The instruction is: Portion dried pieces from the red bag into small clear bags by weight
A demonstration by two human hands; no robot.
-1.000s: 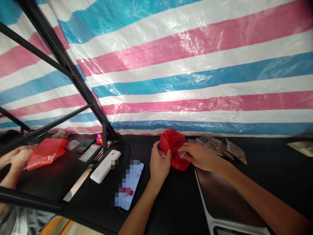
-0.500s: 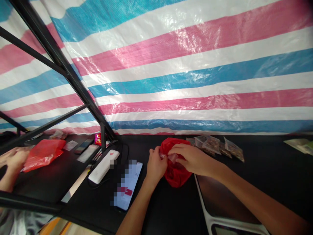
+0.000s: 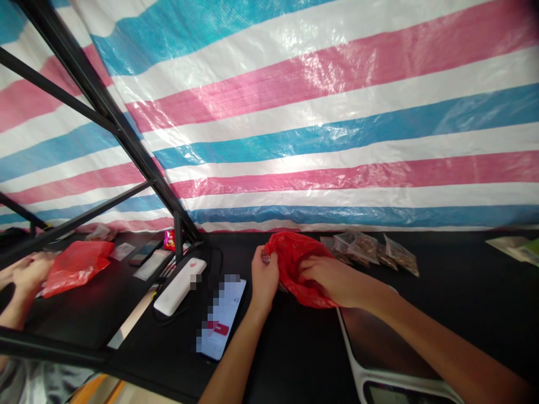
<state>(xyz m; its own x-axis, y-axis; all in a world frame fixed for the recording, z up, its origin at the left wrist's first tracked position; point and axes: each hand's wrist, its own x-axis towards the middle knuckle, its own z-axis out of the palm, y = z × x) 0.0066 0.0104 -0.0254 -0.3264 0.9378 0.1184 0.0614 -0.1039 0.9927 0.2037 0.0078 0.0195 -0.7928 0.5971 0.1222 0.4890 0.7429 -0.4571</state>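
Observation:
My left hand (image 3: pixel 265 278) is closed on the left side of a red plastic bag (image 3: pixel 290 252). Something small and shiny shows at its thumb, too unclear to name. The bag's mouth is spread apart, facing me. My right hand (image 3: pixel 326 276) reaches into the mouth, fingers loosely bent and partly apart, with no object visible in them; the fingertips are partly hidden by red plastic. Just behind the right hand lie several small clear packets (image 3: pixel 362 248) of brownish contents. Under my right forearm is a flat scale-like device (image 3: pixel 379 342) with a pale frame.
A lit phone (image 3: pixel 221 325) and a white power bank (image 3: pixel 180 286) with cables lie left of my arm. Black metal bars (image 3: pixel 138 154) divide the table. Beyond them, another person's hands (image 3: pixel 31 275) touch a red bag (image 3: pixel 80 266). Striped sheeting (image 3: pixel 295 123) hangs behind.
The red bag has gone from bunched up to spread at its mouth. My right hand has moved slightly right and into it; my left hand has shifted a little left.

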